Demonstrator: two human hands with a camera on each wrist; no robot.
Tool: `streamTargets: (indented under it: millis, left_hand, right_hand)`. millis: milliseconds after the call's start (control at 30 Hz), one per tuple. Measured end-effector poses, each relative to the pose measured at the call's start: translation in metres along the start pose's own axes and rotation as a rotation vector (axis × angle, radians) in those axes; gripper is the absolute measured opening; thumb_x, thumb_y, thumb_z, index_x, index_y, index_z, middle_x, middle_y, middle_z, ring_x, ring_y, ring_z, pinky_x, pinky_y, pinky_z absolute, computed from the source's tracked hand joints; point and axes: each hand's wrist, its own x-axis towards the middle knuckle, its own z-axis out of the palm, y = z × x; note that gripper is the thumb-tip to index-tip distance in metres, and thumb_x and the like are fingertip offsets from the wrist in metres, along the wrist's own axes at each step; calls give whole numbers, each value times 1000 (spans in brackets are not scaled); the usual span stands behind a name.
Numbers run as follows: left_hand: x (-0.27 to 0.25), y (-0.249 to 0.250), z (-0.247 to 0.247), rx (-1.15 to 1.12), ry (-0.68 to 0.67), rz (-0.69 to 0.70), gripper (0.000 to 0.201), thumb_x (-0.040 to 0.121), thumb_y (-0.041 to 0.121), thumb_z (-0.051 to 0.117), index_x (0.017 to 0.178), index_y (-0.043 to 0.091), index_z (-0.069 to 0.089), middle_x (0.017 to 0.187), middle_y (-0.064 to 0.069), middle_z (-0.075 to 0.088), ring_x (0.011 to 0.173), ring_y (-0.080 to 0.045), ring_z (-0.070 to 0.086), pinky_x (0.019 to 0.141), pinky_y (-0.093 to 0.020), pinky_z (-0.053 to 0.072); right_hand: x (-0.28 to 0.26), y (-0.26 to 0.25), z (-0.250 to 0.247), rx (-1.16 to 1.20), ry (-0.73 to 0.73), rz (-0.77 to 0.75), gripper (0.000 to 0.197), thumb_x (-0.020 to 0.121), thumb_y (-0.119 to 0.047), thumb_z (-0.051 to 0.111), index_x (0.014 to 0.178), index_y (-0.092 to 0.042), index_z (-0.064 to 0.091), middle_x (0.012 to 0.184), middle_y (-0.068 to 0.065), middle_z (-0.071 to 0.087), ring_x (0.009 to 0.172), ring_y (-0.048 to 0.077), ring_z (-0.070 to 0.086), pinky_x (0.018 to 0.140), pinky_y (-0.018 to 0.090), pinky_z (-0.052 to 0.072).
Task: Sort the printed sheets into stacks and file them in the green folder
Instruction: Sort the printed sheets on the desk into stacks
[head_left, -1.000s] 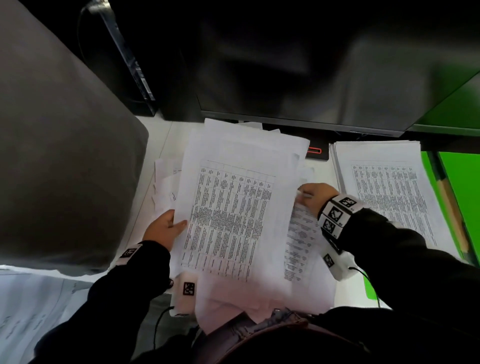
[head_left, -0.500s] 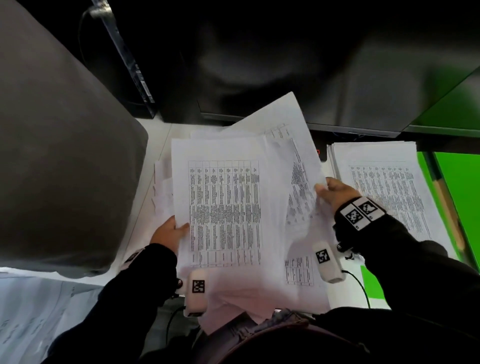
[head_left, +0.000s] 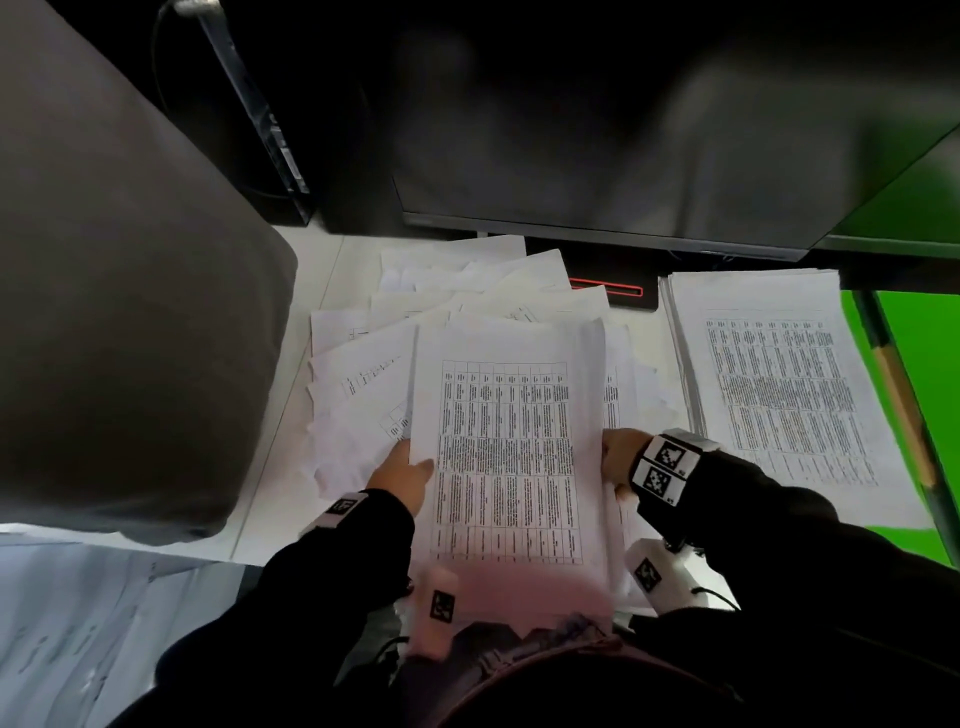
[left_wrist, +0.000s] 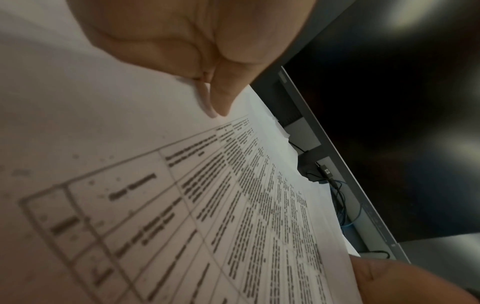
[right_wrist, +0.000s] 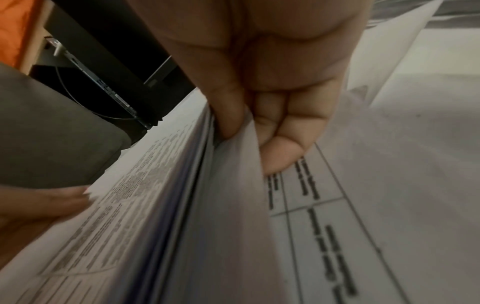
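I hold a squared bundle of printed table sheets (head_left: 506, 457) above the desk. My left hand (head_left: 402, 475) grips its left edge, thumb on top, as the left wrist view shows with the bundle (left_wrist: 233, 205) under the thumb (left_wrist: 221, 98). My right hand (head_left: 618, 457) grips the right edge; in the right wrist view its fingers (right_wrist: 280, 148) curl under the bundle's (right_wrist: 155, 205) layered edge. Loose printed sheets (head_left: 441, 312) lie fanned beneath. A sorted stack (head_left: 779, 384) lies to the right on the green folder (head_left: 924, 374).
A dark monitor (head_left: 623, 156) stands at the back, its base with a red stripe (head_left: 608, 288) behind the papers. A large grey shape (head_left: 119, 312) fills the left. More paper (head_left: 62, 623) lies at lower left on the white desk (head_left: 270, 493).
The fanned sheets in my hands have been drawn together into one squared bundle. My right hand came down and inward from the raised sheet to grip the bundle's right edge.
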Motion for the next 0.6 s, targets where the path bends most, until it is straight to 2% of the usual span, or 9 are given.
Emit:
streamTargets:
  millis: [67,133,200,267,333,367,467,533,600]
  left_hand:
    - [-1,1,2,-1,2,22,43,96,18,44,138,13,39,136,-9,51,120,-27,50,90,-24,35]
    - [-1,0,2,-12,24,63,42,94,14,48,135,13,42,134,-8,53,118,-25,52,92,-25,36]
    - [-1,-1,-1,-45,62,99,40,92,9,50,132,13,45,130,-7,56,115,-23,54,93,-25,36]
    - [-3,2,-6,-68,83,136,36,92,8,50,128,11,46,126,-6,57,110,-21,55,91,-24,36]
    - [-8,11,-12,-65,94,204,33,93,8,48,126,9,45,118,-1,55,103,-14,50,88,-22,34]
    - [-10,18,-15,-69,107,240,32,94,8,47,125,9,45,114,2,53,102,-13,49,87,-22,33]
    - [-17,42,-31,-142,171,357,29,94,8,45,122,15,46,112,5,54,104,-16,51,89,-24,35]
    - [-22,58,-42,-241,208,434,24,93,6,45,109,24,47,107,10,60,103,-16,57,93,-29,40]
    - [-30,73,-52,-346,238,501,32,93,3,45,97,35,45,98,19,61,95,-5,60,93,-30,44]
  right_hand:
    - [2,3,2,105,-54,6,23,89,6,42,82,-13,54,70,5,55,50,17,60,43,25,51]
    - [1,1,0,235,-19,5,17,91,0,43,98,-9,56,75,3,55,67,25,62,53,28,51]
    - [0,-1,-7,565,89,22,23,95,-20,47,112,-8,56,80,3,56,70,21,57,60,29,49]
    - [-2,-5,-13,778,129,8,27,94,-33,48,106,-12,60,86,8,62,68,22,57,65,31,50]
    - [-6,-15,-15,711,147,-104,13,93,-15,50,105,-17,55,84,10,59,67,23,54,64,35,51]
    - [-6,-18,-17,610,179,-163,15,93,-6,48,100,-18,53,82,10,57,70,26,55,68,40,54]
    - [-15,-33,-29,395,319,-284,16,90,-3,47,79,-14,52,87,16,58,85,40,61,82,56,52]
    - [-33,-45,-42,404,450,-361,8,89,-6,48,92,-11,54,95,16,63,91,38,62,85,52,52]
    - [-56,-54,-52,449,570,-440,16,92,-10,48,105,-19,51,96,5,64,88,22,62,86,38,51]
